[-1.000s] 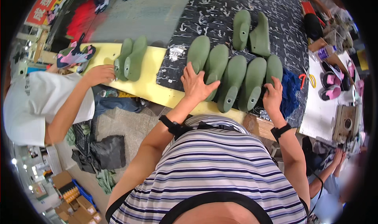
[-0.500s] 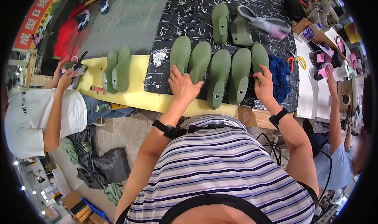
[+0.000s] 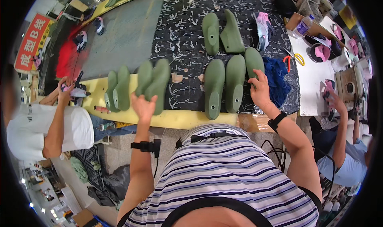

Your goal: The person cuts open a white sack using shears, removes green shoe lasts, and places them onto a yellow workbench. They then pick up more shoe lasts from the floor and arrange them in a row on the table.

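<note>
A: Where is your left hand (image 3: 143, 107)?

B: Fingers spread, it touches the pair of green shoe lasts (image 3: 153, 83) at the yellow bench edge (image 3: 179, 119).

A: And your right hand (image 3: 260, 92)?

B: Open, fingers resting on the rightmost of three lasts (image 3: 254, 63) on the black patterned mat (image 3: 187, 39), beside blue cloth (image 3: 279, 81).

Bench front edge: three shoe lasts (image 3: 233, 83) right, two pairs left.
Behind: another pair (image 3: 221, 33).
Right end: scissors (image 3: 294, 59).
</note>
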### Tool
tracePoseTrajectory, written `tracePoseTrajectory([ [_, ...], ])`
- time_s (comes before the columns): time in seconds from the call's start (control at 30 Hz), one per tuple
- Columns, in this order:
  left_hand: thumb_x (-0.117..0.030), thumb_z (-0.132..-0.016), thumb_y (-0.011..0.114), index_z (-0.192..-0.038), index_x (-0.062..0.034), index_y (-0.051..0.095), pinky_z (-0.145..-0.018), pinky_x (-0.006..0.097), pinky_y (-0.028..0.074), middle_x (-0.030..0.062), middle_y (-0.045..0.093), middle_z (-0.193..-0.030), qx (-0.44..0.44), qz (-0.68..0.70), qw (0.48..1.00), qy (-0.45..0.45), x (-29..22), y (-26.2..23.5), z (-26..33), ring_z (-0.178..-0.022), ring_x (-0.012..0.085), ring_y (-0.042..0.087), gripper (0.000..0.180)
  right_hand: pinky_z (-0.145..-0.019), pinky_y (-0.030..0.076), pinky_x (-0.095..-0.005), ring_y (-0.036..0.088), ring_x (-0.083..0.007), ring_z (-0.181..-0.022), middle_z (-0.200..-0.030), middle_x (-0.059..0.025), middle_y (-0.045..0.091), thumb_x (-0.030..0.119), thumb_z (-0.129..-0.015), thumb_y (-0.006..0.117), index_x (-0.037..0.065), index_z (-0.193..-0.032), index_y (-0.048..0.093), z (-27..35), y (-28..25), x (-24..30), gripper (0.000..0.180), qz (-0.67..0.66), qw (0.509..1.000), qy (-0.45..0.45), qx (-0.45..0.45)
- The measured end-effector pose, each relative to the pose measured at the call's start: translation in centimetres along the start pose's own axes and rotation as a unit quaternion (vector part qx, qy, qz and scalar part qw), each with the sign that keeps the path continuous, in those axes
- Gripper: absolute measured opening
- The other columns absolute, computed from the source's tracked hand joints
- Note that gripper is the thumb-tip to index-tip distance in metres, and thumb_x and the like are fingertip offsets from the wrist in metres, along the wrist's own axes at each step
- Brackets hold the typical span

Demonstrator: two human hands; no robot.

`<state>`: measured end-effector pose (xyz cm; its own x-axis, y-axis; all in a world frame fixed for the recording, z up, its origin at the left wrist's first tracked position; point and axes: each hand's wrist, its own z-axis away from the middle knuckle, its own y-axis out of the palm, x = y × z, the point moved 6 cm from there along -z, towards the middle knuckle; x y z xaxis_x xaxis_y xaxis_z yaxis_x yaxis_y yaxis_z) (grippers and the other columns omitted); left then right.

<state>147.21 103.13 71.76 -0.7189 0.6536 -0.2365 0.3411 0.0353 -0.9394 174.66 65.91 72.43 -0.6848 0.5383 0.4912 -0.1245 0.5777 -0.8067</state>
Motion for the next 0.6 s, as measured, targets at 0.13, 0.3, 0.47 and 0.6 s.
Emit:
tracePoseTrajectory([
  [0.13, -0.042, -0.067, 0.071, -0.096, 0.0075, 0.061, -0.092, 0.051, 0.036, 0.0282, 0.04, -0.125, 0.005, -0.054, 0.992, -0.118, 5.1, -0.4, -2.6, -0.109, 0.0418, 0.047, 0.058, -0.099, 0.035, -0.0435, 0.038, -0.0393, -0.119, -0.123, -0.0154, 0.046, -0.009, -0.063, 0.056, 0.005, -0.082, 0.059, -0.1, -0.1, 0.0, 0.024, -0.005, 1.0, -0.004, -0.01],
  [0.3, -0.039, -0.071, 0.069, -0.11, 0.0066, 0.052, -0.094, 0.051, 0.035, 0.0265, 0.042, -0.125, -0.075, -0.07, 0.994, -0.043, 0.7, -0.8, -3.1, -0.115, 0.0407, 0.042, 0.062, -0.099, 0.036, -0.0438, 0.039, -0.04, -0.118, -0.122, -0.0153, 0.046, -0.009, -0.063, 0.055, 0.005, -0.082, 0.058, -0.2, 0.0, -0.4, 0.023, -0.003, 1.0, -0.007, -0.013],
  [0.47, -0.038, -0.07, 0.07, -0.107, 0.0038, 0.054, -0.096, 0.044, 0.035, 0.026, 0.046, -0.123, 0.129, 0.21, 0.959, 0.14, -19.4, -0.6, 2.9, -0.117, 0.0401, 0.042, 0.058, -0.098, 0.036, -0.0439, 0.039, -0.0403, -0.118, -0.122, -0.0162, 0.046, -0.01, -0.063, 0.054, 0.005, -0.081, 0.058, -0.1, -0.3, -0.2, 0.023, -0.004, 1.0, -0.005, -0.012],
  [0.6, -0.016, -0.071, 0.064, -0.13, -0.0012, 0.033, -0.099, 0.047, 0.033, 0.0253, 0.029, -0.136, 0.318, 0.233, 0.905, 0.161, -24.0, 5.3, 6.4, -0.125, 0.0408, 0.031, 0.068, -0.098, 0.036, -0.0438, 0.039, -0.0405, -0.118, -0.122, -0.0168, 0.046, -0.01, -0.062, 0.054, 0.004, -0.08, 0.058, -0.3, -0.1, 0.0, 0.023, -0.006, 1.0, -0.016, -0.01],
])
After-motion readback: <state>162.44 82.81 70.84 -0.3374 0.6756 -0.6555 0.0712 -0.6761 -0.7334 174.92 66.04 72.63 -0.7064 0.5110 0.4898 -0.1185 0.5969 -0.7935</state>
